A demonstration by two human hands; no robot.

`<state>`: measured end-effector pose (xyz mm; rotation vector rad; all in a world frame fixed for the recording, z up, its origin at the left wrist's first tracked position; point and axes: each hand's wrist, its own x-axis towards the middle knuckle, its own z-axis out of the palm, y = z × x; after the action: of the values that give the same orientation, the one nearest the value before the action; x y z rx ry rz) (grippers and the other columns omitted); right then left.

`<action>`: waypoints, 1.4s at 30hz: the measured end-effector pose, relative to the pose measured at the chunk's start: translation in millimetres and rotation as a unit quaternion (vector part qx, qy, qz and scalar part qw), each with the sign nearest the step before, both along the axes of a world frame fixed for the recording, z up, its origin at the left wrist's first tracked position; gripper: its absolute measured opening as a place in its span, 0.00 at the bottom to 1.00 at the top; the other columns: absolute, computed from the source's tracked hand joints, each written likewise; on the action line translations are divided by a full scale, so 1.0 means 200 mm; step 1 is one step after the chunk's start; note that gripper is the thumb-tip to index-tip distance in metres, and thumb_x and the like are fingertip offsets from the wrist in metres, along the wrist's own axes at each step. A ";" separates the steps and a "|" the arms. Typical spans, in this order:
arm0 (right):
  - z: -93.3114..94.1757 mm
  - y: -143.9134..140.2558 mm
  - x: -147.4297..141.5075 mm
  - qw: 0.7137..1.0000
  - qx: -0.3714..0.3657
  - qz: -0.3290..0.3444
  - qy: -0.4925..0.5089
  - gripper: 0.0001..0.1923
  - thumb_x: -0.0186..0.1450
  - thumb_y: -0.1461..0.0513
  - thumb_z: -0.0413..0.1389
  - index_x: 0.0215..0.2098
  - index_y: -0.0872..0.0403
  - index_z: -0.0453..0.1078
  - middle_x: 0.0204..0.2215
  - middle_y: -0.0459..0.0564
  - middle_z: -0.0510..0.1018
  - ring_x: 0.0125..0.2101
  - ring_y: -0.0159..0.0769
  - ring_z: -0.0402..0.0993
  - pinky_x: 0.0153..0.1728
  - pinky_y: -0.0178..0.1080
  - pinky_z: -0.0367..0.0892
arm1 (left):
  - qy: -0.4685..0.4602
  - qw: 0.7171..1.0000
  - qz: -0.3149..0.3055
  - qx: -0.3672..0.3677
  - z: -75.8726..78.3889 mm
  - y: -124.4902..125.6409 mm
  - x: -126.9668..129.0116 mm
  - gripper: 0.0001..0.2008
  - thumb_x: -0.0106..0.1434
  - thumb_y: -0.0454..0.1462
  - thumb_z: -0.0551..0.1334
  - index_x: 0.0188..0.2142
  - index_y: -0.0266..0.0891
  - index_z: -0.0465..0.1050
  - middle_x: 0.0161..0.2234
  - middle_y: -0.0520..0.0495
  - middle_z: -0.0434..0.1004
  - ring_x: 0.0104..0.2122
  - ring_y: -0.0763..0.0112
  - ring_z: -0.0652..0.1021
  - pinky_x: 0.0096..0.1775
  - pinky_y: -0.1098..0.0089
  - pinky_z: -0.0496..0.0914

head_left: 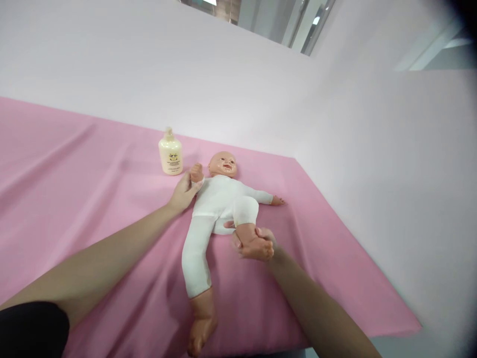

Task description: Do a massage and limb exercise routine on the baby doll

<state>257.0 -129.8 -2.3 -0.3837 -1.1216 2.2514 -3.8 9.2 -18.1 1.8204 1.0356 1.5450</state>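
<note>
A baby doll with a white cloth body lies on its back on the pink sheet, head away from me. My left hand is closed round the doll's arm at the wrist, on the left side of the picture. Round the ankle of the doll's bent leg, on the right, my right hand is wrapped, its fingers partly hidden behind the foot. That foot is raised off the sheet, knee bent. The other leg lies stretched toward me, and the other arm reaches out to the right.
A cream pump bottle with a printed label stands upright left of the doll's head. The sheet has folds at left, and its edge runs down the right side. A white wall rises behind, with a window high up.
</note>
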 end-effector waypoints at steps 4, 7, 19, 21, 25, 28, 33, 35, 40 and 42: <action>0.01 -0.02 -0.02 0.992 0.026 0.115 -0.045 0.40 0.47 0.48 0.71 0.53 0.58 0.71 0.34 0.53 0.82 0.30 0.37 0.77 0.33 0.39 0.70 | -0.172 0.982 0.017 -0.072 -0.04 0.08 -0.02 0.27 0.63 0.57 0.63 0.53 0.43 0.67 0.52 0.41 0.77 0.52 0.57 0.78 0.55 0.57 0.73; 0.04 -0.03 -0.03 0.956 0.056 0.269 -0.101 0.38 0.52 0.53 0.73 0.57 0.57 0.70 0.43 0.58 0.84 0.44 0.44 0.82 0.43 0.40 0.73 | -0.244 0.963 0.058 -0.100 -0.05 0.12 -0.04 0.25 0.62 0.57 0.64 0.50 0.46 0.68 0.50 0.43 0.78 0.54 0.57 0.78 0.55 0.57 0.73; 0.05 -0.01 -0.06 0.925 0.038 0.345 -0.157 0.46 0.49 0.54 0.76 0.61 0.57 0.68 0.52 0.62 0.82 0.52 0.49 0.81 0.48 0.41 0.74 | -0.244 0.963 0.061 -0.093 -0.03 0.08 -0.03 0.26 0.63 0.58 0.64 0.51 0.46 0.68 0.51 0.43 0.78 0.54 0.56 0.77 0.57 0.57 0.72; 0.04 -0.01 -0.04 0.938 0.027 0.312 -0.148 0.49 0.46 0.50 0.76 0.61 0.59 0.67 0.49 0.64 0.83 0.46 0.50 0.83 0.43 0.43 0.75 | -0.163 0.984 0.031 -0.058 -0.02 0.05 -0.01 0.26 0.63 0.58 0.63 0.51 0.44 0.68 0.50 0.42 0.78 0.52 0.57 0.78 0.55 0.57 0.72; -0.04 -0.01 -0.01 0.978 0.016 0.185 -0.097 0.52 0.41 0.41 0.73 0.56 0.59 0.69 0.36 0.60 0.84 0.30 0.44 0.81 0.31 0.42 0.74 | 0.080 0.995 -0.031 0.045 0.05 -0.04 0.00 0.22 0.64 0.53 0.63 0.48 0.40 0.71 0.47 0.40 0.79 0.49 0.54 0.78 0.55 0.52 0.71; -0.10 0.00 0.01 0.996 -0.005 0.054 -0.066 0.47 0.44 0.37 0.68 0.50 0.60 0.70 0.27 0.54 0.81 0.26 0.42 0.78 0.28 0.42 0.71 | 0.201 0.971 -0.077 0.106 0.10 -0.10 0.01 0.18 0.64 0.48 0.62 0.49 0.41 0.73 0.48 0.40 0.80 0.49 0.52 0.78 0.56 0.51 0.69; -0.08 0.01 0.02 0.994 -0.043 -0.071 -0.067 0.31 0.57 0.38 0.62 0.43 0.54 0.71 0.25 0.46 0.78 0.26 0.35 0.76 0.33 0.38 0.69 | 0.244 0.959 -0.088 0.116 0.13 -0.11 0.00 0.19 0.64 0.46 0.60 0.51 0.42 0.73 0.49 0.41 0.81 0.50 0.52 0.78 0.57 0.51 0.67; -0.06 0.01 0.01 0.990 -0.058 -0.108 -0.071 0.28 0.57 0.40 0.64 0.41 0.54 0.72 0.24 0.44 0.77 0.25 0.34 0.75 0.31 0.37 0.68 | 0.248 0.958 -0.085 0.116 0.13 -0.11 0.00 0.19 0.64 0.46 0.60 0.51 0.42 0.73 0.50 0.41 0.80 0.50 0.52 0.78 0.57 0.51 0.67; -0.02 -0.02 -0.02 0.982 -0.063 -0.164 -0.061 0.25 0.59 0.42 0.63 0.38 0.54 0.73 0.23 0.44 0.74 0.22 0.31 0.68 0.30 0.38 0.67 | 0.247 0.958 -0.082 0.124 0.13 -0.11 0.01 0.19 0.64 0.46 0.59 0.51 0.41 0.74 0.50 0.40 0.80 0.50 0.52 0.78 0.57 0.51 0.68; 0.00 -0.02 -0.02 0.982 -0.056 -0.169 -0.061 0.24 0.61 0.43 0.61 0.40 0.54 0.73 0.25 0.45 0.75 0.25 0.33 0.69 0.33 0.39 0.68 | 0.242 0.959 -0.080 0.122 0.13 -0.11 0.01 0.18 0.64 0.45 0.59 0.50 0.41 0.74 0.49 0.41 0.80 0.50 0.52 0.78 0.57 0.51 0.68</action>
<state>252.9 -134.7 -3.2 -0.7106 -0.9105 2.0142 -2.2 -13.5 8.2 2.4713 0.8992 1.1974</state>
